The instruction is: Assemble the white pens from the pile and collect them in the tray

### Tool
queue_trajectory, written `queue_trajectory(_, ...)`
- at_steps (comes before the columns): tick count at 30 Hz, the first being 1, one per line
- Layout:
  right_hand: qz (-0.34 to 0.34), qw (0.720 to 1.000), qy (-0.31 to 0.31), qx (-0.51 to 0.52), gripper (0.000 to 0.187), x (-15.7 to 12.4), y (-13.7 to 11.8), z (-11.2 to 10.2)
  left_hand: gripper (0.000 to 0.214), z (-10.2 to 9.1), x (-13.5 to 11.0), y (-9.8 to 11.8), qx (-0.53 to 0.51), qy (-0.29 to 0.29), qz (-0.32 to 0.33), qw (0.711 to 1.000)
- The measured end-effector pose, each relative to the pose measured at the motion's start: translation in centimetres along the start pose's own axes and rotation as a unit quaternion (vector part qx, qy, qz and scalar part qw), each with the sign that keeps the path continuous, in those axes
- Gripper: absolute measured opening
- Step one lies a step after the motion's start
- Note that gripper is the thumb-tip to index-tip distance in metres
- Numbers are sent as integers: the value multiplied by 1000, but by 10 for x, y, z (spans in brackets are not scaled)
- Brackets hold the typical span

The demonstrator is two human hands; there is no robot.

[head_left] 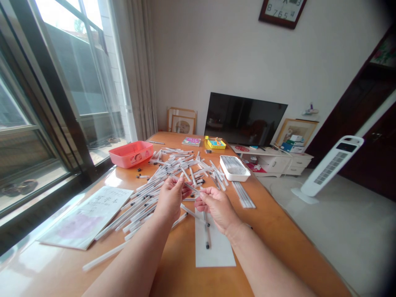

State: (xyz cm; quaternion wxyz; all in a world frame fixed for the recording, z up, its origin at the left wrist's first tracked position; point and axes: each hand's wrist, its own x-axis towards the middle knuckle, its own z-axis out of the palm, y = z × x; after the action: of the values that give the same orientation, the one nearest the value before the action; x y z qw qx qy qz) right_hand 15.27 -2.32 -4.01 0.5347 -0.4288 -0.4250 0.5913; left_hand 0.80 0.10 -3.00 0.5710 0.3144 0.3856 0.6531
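Between my two hands, above the middle of the table, is a slim translucent pen barrel [192, 188]. My left hand [171, 195] pinches its far end, and my right hand [216, 207] has closed fingers on the nearer end. Below them a white sheet of paper [215, 255] bears a pen with a black end [207, 237]. Left of and beyond my hands spreads a loose heap of clear pen barrels [140, 206] and small black caps [139, 170]. Whether a tip or refill is in the held barrel I cannot make out.
A white tray [244, 177] of grey refills stands at the right edge, with a row of thin rods [244, 196] before it. At the left are a pink basket [128, 159] and a workbook [83, 220]. A yellow box [216, 144] and booklet [192, 141] lie at the far end.
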Motion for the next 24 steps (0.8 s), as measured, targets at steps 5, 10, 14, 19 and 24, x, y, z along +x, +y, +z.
queue_trajectory(5,-43,999,15,-14,38,-3,-4,4,27,3,0,-3,-31,-1,-8,999)
queue_trajectory(10,-59,998,15,-14,40,-6,-6,7,25,5,-3,1,-50,-8,-16,999)
queue_trajectory(14,-62,998,16,-13,40,-9,-8,10,29,6,-6,2,-54,-18,-12,998)
queue_trajectory(19,-68,997,11,-19,37,-8,-6,7,34,7,-8,2,-45,-18,0,999)
queue_trajectory(24,-49,998,-4,-25,38,-3,-7,2,31,6,-8,4,-28,-29,10,999)
